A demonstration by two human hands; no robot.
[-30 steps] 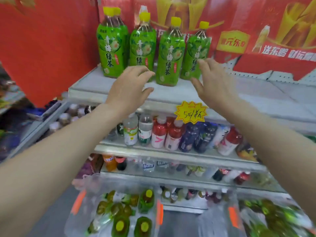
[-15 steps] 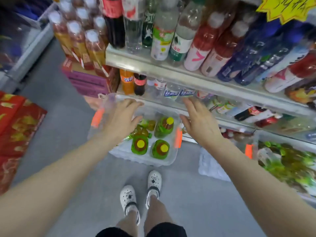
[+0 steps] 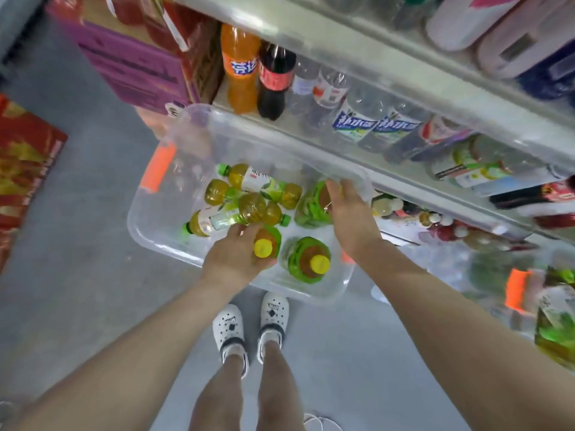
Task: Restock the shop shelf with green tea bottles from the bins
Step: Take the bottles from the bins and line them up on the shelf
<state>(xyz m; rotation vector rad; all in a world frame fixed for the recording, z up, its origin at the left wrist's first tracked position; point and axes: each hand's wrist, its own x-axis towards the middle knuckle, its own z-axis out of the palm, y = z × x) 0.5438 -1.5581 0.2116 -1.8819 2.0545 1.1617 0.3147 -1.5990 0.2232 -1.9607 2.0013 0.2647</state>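
Yellow-capped green tea bottle (image 3: 264, 245) upright at clear bin's (image 3: 146, 225) near edge; left hand (image 3: 233, 256) curled round neck, likely for straight lift. Right hand (image 3: 351, 219) covers second bottle (image 3: 311, 206) at bin's right side, grip unclear. Labels blurred, unreadable.

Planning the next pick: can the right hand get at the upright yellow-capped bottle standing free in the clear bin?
Probably yes. That bottle has its cap uncovered, nothing lies over it, and the right hand is close beside it over the bin. The left hand grips the neighbouring bottle.
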